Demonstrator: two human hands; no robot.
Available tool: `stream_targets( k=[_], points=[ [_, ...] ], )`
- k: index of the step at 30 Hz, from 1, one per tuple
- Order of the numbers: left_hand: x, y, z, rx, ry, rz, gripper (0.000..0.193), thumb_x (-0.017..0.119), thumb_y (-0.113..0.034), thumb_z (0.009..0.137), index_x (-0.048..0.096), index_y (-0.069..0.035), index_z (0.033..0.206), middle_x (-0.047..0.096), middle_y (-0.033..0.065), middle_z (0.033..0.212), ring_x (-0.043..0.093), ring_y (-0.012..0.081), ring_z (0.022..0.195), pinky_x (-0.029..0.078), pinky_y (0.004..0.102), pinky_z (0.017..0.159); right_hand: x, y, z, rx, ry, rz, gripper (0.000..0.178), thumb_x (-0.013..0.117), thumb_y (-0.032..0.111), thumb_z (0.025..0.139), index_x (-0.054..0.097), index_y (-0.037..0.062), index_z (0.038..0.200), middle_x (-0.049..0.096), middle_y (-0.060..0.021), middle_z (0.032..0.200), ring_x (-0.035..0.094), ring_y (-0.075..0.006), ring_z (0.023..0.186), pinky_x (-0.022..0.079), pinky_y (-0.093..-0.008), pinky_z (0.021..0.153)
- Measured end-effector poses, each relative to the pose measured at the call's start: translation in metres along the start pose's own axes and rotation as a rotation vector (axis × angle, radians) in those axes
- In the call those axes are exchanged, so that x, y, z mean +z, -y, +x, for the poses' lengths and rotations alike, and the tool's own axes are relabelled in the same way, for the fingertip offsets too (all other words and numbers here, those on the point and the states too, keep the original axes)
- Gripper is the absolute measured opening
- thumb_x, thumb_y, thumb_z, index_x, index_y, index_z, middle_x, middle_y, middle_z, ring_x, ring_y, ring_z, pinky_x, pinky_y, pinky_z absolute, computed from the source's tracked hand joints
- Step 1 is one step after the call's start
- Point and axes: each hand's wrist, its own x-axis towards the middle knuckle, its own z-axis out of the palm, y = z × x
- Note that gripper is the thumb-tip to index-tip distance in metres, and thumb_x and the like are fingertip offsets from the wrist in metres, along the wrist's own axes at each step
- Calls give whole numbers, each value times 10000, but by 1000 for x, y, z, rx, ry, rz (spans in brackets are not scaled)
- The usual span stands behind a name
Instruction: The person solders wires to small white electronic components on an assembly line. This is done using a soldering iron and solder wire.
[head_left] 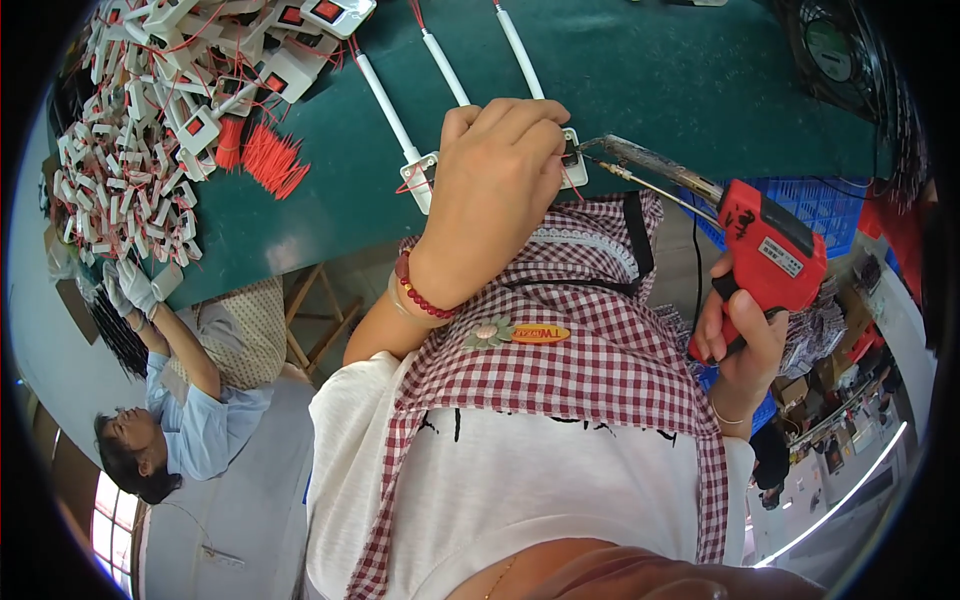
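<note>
My left hand [500, 190] is closed over a small white plastic housing [572, 182] at the table's near edge, its fingers bent down on it. The exact grip is hidden under the hand. Wrapped around the handle of a red soldering gun [775, 245] is my right hand [745, 340]. The gun's metal tip [588, 146] reaches to the dark part inside the housing. Just left of my left hand lies another open white housing [416, 192] with red wire and a white tube [385, 105]. Two more white tubes extend beyond the hand.
A green table [660, 70] spans the view. At the left are heaped white housings [125, 190] and bundled red wires [272, 160]. A black round device [828, 50] stands far right, above a blue crate [810, 210]. A gloved co-worker [215, 390] sits at the left.
</note>
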Motion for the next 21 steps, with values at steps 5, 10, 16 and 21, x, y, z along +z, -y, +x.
stream_targets(
  k=[5, 10, 16, 21],
  points=[
    [-3, 2, 0, 14, 10, -27, 88, 620, -4, 698, 570, -50, 752, 650, 12, 991, 588, 186, 889, 386, 327, 775, 3, 0, -2, 23, 4, -2, 379, 560, 253, 854, 457, -63, 1036, 486, -73, 532, 379, -74, 342, 348, -207, 346],
    [-4, 3, 1, 23, 32, -51, 65, 636, -16, 699, 600, -36, 749, 626, 26, 962, 565, 193, 884, 384, 335, 777, 4, 0, 0, 26, 26, 2, 354, 566, 267, 860, 456, -39, 999, 488, -67, 545, 384, -66, 352, 351, -203, 351],
    [-5, 5, 2, 36, 41, -60, 60, 632, -14, 702, 601, -32, 751, 625, 31, 958, 567, 200, 880, 389, 334, 772, 2, -2, -2, 18, 42, 104, 236, 561, 155, 850, 496, -37, 971, 517, -108, 569, 414, -100, 376, 365, -224, 363],
    [-6, 5, 3, 35, 46, -69, 53, 629, -13, 705, 600, -31, 746, 625, 32, 954, 567, 204, 881, 391, 334, 767, 2, -2, -2, 31, 27, 90, 235, 559, 156, 851, 499, -38, 968, 517, -108, 567, 415, -100, 375, 374, -227, 366]
  ],
)
